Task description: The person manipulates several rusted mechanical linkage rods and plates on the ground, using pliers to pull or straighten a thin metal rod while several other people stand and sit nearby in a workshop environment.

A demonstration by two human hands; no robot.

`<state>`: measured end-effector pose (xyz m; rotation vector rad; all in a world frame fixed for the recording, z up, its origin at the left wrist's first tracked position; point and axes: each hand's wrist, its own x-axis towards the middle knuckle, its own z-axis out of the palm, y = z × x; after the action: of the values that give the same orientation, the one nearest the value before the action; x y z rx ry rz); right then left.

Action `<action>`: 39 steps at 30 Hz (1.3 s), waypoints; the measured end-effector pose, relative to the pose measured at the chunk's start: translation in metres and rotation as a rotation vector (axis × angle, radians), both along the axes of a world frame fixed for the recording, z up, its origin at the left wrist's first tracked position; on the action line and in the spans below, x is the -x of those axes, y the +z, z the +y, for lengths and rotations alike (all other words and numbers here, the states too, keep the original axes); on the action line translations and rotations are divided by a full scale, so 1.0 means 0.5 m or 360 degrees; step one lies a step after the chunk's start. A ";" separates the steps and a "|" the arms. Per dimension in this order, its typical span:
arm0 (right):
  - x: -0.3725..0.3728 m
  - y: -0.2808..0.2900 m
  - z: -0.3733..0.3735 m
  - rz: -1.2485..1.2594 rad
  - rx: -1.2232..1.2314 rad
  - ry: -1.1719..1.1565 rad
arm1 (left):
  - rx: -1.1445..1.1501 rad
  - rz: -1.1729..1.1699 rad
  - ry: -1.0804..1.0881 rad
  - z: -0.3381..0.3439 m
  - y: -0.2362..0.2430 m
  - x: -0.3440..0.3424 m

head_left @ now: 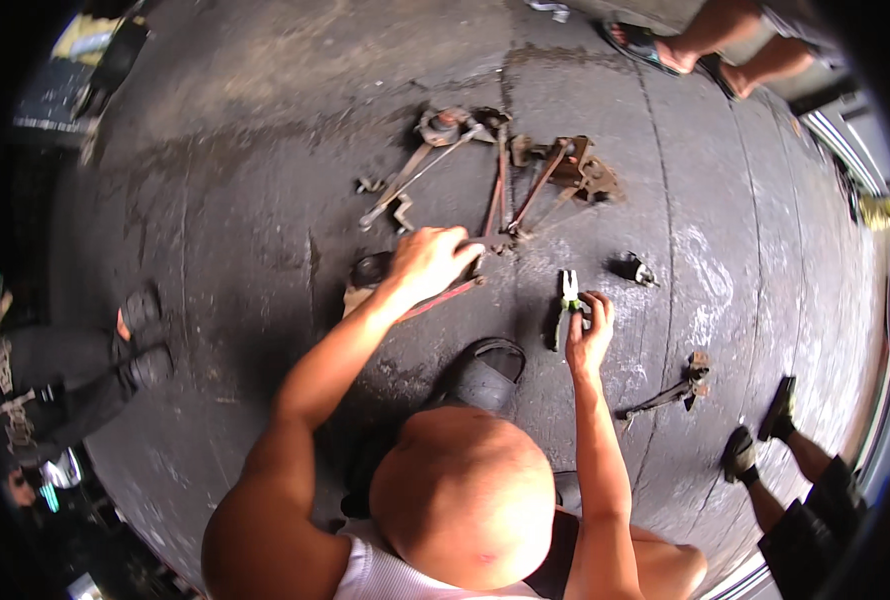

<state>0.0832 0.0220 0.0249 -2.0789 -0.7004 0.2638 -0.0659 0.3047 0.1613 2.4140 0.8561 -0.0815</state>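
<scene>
My left hand (pixel 430 260) grips a dark metal piece (pixel 485 243) of the rusty linkage assembly (pixel 575 165), whose rods and brackets spread over the upper middle of the floor. A black part (pixel 370 268) lies partly behind that hand, near a red rod (pixel 445 298). In my right hand (pixel 590 330) is a pair of pliers (pixel 569 290) with green on the handles, jaws pointing away from me. A small black cylindrical part (pixel 633 268) lies just beyond the pliers to the right. Farther down on the right lies a loose metal arm with a bracket (pixel 690 385).
I am low over the dark, scuffed floor (pixel 215 200), a sandal (pixel 480 370) beneath my leg. Other people's feet are at the top right (pixel 655 50) and lower right (pixel 780 410). A person in dark trousers (pixel 75 380) is at the left. Dark objects (pixel 100 80) stand at the upper left.
</scene>
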 end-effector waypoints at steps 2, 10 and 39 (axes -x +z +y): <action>0.011 0.031 0.035 0.0064 -0.0068 -0.0010 | -0.0029 -0.0006 0.0001 0.015 0.073 0.018; 0.016 0.260 0.186 -0.0420 -0.0271 0.0487 | 0.0458 -0.0100 -0.0322 0.043 0.294 0.022; 0.095 0.265 -0.342 0.0615 -0.0225 -0.1393 | -0.0656 0.0108 -0.3349 -0.722 0.159 -0.497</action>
<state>0.0355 -0.1490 0.1576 -1.9225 0.4239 0.1001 0.1825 -0.0565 0.2406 2.4513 -1.9873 -0.7519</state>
